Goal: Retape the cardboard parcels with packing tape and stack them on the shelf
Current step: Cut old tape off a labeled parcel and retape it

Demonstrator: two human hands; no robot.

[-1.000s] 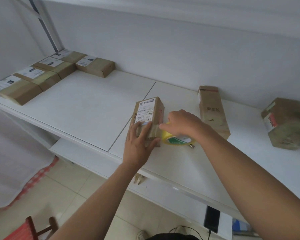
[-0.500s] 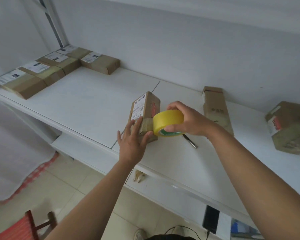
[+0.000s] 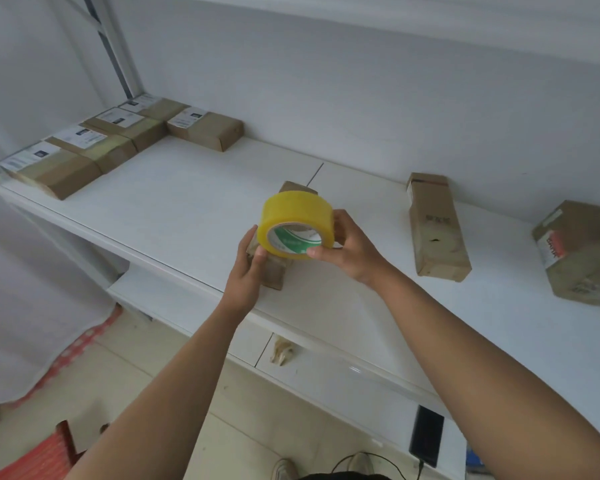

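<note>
My right hand (image 3: 352,249) grips a yellow roll of packing tape (image 3: 293,216) and holds it up above the white shelf (image 3: 187,202). The roll's green-printed core faces me. At the roll's left rim, my left hand (image 3: 248,275) pinches it, thumb in front and fingers behind. A small cardboard parcel (image 3: 274,273) sits on the shelf right behind the roll and my left hand, mostly hidden by them.
Several labelled parcels (image 3: 94,147) lie in a row at the shelf's far left. A long parcel (image 3: 433,226) and a squarer box (image 3: 582,251) lie to the right. A black phone (image 3: 426,434) rests on the lower ledge, and a red stool (image 3: 32,459) stands below left.
My right hand lifted the tape roll off the shelf and turned its core toward me. My left hand left the parcel's top and came to the roll's left rim.
</note>
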